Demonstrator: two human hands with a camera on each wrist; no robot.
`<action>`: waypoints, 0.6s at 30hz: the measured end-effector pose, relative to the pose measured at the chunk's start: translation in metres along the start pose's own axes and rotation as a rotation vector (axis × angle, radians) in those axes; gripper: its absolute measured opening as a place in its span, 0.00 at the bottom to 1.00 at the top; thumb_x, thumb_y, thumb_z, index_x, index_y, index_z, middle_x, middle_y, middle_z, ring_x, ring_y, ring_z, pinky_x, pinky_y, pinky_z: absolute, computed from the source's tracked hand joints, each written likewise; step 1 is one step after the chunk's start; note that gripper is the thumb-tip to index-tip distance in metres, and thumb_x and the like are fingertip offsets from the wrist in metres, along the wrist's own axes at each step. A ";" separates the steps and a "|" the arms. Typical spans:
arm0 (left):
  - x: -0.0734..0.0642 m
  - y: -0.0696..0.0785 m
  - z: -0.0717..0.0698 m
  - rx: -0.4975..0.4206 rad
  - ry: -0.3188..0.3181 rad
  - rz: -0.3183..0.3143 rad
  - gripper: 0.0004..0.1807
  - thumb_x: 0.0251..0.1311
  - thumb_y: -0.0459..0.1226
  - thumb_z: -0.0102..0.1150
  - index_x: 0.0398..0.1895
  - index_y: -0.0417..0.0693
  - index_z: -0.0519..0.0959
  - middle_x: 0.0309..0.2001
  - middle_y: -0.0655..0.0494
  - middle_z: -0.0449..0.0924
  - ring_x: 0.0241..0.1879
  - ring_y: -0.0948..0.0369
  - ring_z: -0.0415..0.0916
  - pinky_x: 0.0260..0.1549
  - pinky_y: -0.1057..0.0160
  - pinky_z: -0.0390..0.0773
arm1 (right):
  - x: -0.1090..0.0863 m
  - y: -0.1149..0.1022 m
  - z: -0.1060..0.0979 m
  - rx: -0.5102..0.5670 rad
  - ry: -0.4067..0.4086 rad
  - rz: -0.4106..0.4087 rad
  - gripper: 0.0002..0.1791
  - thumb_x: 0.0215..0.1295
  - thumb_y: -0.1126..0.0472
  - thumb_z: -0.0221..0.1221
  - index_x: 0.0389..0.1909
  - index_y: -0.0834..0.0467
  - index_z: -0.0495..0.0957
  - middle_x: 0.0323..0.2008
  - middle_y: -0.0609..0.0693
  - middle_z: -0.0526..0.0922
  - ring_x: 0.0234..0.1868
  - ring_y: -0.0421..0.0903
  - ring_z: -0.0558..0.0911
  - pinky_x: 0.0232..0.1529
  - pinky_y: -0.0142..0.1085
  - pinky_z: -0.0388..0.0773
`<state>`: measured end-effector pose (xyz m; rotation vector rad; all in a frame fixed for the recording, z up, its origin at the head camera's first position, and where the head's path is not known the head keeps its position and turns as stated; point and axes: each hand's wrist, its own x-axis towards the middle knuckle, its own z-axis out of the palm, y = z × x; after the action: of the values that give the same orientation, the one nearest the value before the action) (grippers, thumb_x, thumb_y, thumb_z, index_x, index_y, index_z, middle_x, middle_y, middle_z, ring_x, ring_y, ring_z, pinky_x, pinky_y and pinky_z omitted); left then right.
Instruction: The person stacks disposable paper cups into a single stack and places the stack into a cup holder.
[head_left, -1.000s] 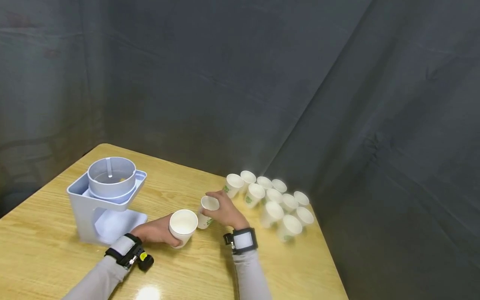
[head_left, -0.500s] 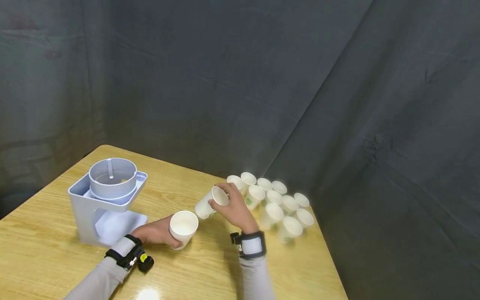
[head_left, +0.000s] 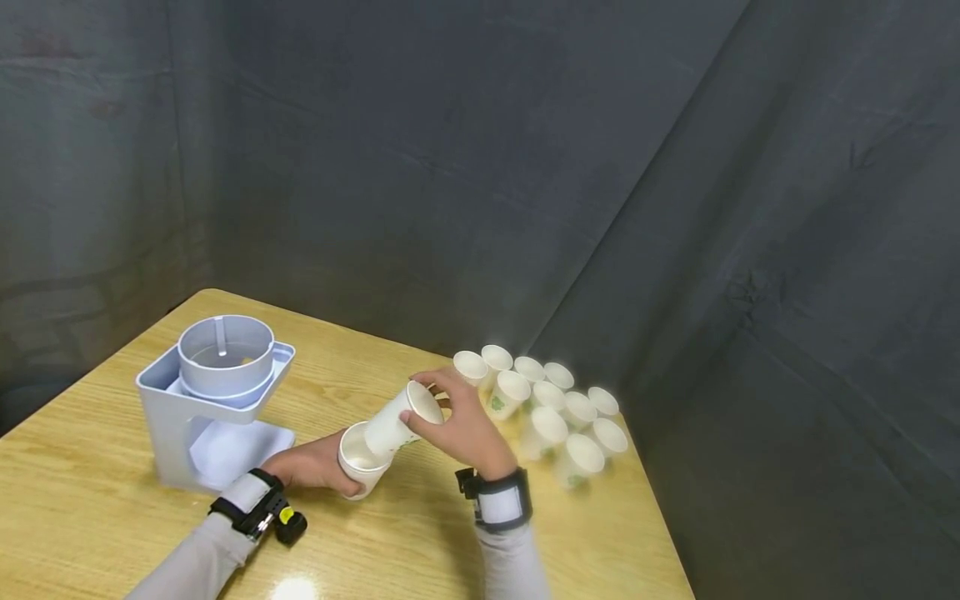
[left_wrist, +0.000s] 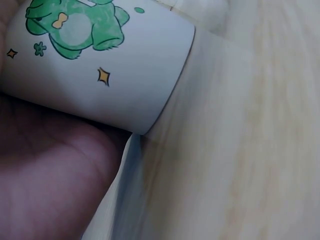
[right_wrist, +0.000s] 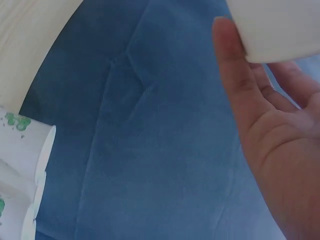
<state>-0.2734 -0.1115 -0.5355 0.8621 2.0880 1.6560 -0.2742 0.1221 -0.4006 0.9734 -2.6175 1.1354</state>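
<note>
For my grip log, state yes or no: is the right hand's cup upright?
No, the right hand holds the upper cup tilted, its base at the mouth of the lower cup in the left hand.

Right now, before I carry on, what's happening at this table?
A person's left hand holds a white cup, and their right hand holds a second cup, tilted, with its base at the first one's mouth. More cups stand clustered on the right of the table; a pale appliance stands on the left.
</note>
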 end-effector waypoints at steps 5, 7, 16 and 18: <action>0.001 0.000 0.000 0.000 0.001 -0.013 0.44 0.37 0.32 0.71 0.63 0.38 0.62 0.51 0.48 0.74 0.50 0.53 0.71 0.51 0.65 0.69 | 0.000 -0.005 0.009 -0.048 -0.081 -0.023 0.25 0.55 0.47 0.66 0.54 0.47 0.76 0.49 0.39 0.78 0.52 0.37 0.75 0.49 0.33 0.77; 0.001 0.000 0.000 0.011 0.007 -0.025 0.44 0.37 0.33 0.72 0.62 0.38 0.62 0.51 0.48 0.74 0.49 0.54 0.71 0.52 0.63 0.69 | 0.000 -0.006 0.013 -0.067 -0.114 -0.031 0.27 0.54 0.47 0.67 0.55 0.47 0.76 0.50 0.39 0.78 0.51 0.37 0.75 0.50 0.33 0.76; 0.001 0.000 0.000 0.016 -0.008 -0.028 0.44 0.39 0.33 0.71 0.64 0.38 0.61 0.52 0.48 0.74 0.50 0.56 0.72 0.52 0.64 0.69 | 0.001 -0.012 0.023 -0.132 -0.182 -0.026 0.33 0.52 0.44 0.68 0.60 0.49 0.75 0.52 0.39 0.75 0.54 0.37 0.74 0.54 0.32 0.74; 0.001 0.000 -0.001 0.006 -0.020 -0.019 0.45 0.39 0.33 0.71 0.65 0.38 0.60 0.53 0.48 0.74 0.51 0.55 0.72 0.52 0.66 0.68 | 0.001 -0.014 0.025 -0.155 -0.184 -0.037 0.34 0.53 0.42 0.67 0.61 0.50 0.76 0.52 0.41 0.74 0.55 0.37 0.72 0.55 0.32 0.73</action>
<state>-0.2748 -0.1110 -0.5350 0.8541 2.0821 1.6262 -0.2635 0.0974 -0.4095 1.1376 -2.7660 0.8560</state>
